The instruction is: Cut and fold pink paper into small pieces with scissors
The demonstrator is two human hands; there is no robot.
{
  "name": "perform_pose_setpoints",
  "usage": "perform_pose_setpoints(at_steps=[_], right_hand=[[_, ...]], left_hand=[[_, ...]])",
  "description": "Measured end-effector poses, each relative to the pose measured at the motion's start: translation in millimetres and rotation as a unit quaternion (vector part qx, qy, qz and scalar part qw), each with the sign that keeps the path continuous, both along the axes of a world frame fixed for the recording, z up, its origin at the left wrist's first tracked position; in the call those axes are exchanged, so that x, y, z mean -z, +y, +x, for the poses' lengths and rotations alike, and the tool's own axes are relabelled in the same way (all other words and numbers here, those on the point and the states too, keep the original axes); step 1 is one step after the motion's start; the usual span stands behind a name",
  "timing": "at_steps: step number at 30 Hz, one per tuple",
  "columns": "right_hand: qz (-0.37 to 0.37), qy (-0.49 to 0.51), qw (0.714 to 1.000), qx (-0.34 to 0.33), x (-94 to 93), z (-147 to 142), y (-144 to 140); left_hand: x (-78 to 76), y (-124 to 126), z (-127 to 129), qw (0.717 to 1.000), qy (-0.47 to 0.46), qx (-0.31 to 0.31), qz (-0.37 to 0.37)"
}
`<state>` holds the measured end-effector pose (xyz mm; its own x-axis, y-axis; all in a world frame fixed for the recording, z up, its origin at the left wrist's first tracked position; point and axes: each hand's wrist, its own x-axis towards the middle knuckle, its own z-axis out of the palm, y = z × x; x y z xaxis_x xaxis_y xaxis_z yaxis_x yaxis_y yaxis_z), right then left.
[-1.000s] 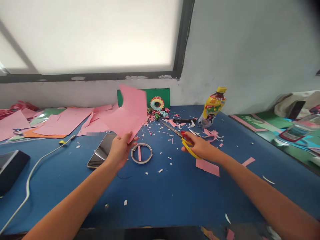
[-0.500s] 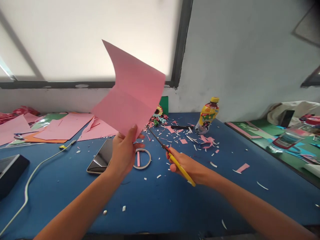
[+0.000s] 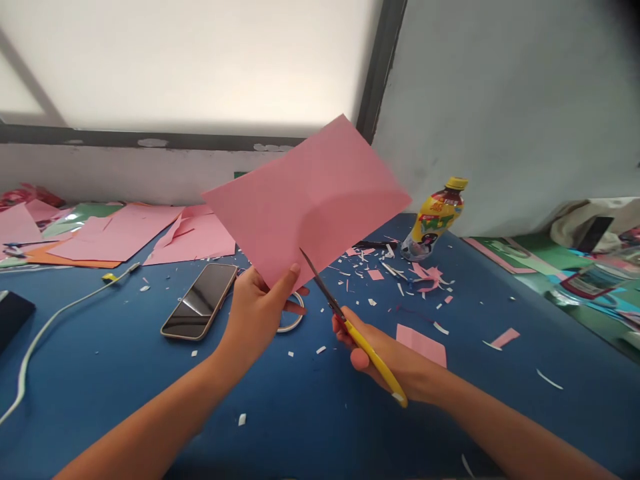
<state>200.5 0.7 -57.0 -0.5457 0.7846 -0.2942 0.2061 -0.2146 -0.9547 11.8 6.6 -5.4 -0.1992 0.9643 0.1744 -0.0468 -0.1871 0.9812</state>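
Left hand raised above the blue table, closed on the lower corner of a pink paper sheet — thumb on the near face, fingers curled behind. Sheet held up and tilted, fanning out up and to the right of that hand, its top corner against the dark window frame.

Right hand just right of the left, wrapped around the yellow handles of a pair of scissors. Blades pointing up and left toward the left thumb, tips meeting the sheet's lower edge just right of that thumb. Blades close together, barely parted; whether already in the paper cannot be told.

Directly behind the left hand's fingers, flat on the table, a tape ring, partly hidden. Further left of that hand, a phone face up with a dark screen, and beyond it a white cable trailing toward the near edge. Past the phone, up and left, loose pink sheets spread over the table with an orange one beneath.

Just right of the right hand, 1 small pink offcut lying flat. Beyond it, scattered pink and white scraps — and at the wall, up and right of the scissors, a yellow-capped bottle standing upright.
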Motion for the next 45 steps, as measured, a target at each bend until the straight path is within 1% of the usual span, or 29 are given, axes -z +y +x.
perform_pose_setpoints(at_steps=[2, 4, 7, 12, 19, 23, 27, 33, 40, 45], right_hand=[[-0.006, -0.008, 1.000, 0.003, -1.7, -0.4, -1.0], [0.005, -0.019, 1.000, -0.002, -1.9, 0.4, -1.6], [0.022, -0.028, 0.999, -0.006, -0.4, 2.8, -2.1], [0.020, -0.031, 0.999, 0.003, 3.5, 4.0, -3.0], [0.007, -0.016, 0.999, 0.033, 10.6, 2.8, -3.4], [-0.009, -0.013, 0.999, 0.043, 8.1, 1.4, -4.5], [-0.035, -0.004, 0.998, 0.059, 4.4, -1.0, -6.3], [-0.057, 0.005, 0.996, 0.064, 8.9, 0.0, -6.1], [-0.041, -0.007, 0.996, 0.085, 13.9, -1.7, -4.7], [-0.023, -0.025, 0.997, 0.073, 13.3, -5.2, -3.0]], left_hand=[[-1.7, -1.5, 0.7, 1.000, 0.003, 0.005, 0.006], [-3.8, -2.5, 1.3, 1.000, 0.007, 0.007, 0.004], [-6.7, -3.3, 1.5, 1.000, 0.004, 0.007, 0.006], [-7.8, -4.3, 1.3, 1.000, 0.007, 0.009, 0.018], [-7.6, -5.1, 2.8, 0.999, 0.013, 0.026, 0.016], [-9.9, -5.6, 2.5, 0.999, 0.017, 0.037, 0.014], [-11.4, -6.6, 0.4, 0.998, 0.042, 0.055, 0.001], [-10.3, -7.4, -2.8, 0.996, 0.059, 0.065, -0.004], [-9.6, -7.3, -4.5, 0.996, 0.059, 0.071, -0.010], [-9.3, -5.8, -4.5, 0.996, 0.057, 0.071, -0.018]])
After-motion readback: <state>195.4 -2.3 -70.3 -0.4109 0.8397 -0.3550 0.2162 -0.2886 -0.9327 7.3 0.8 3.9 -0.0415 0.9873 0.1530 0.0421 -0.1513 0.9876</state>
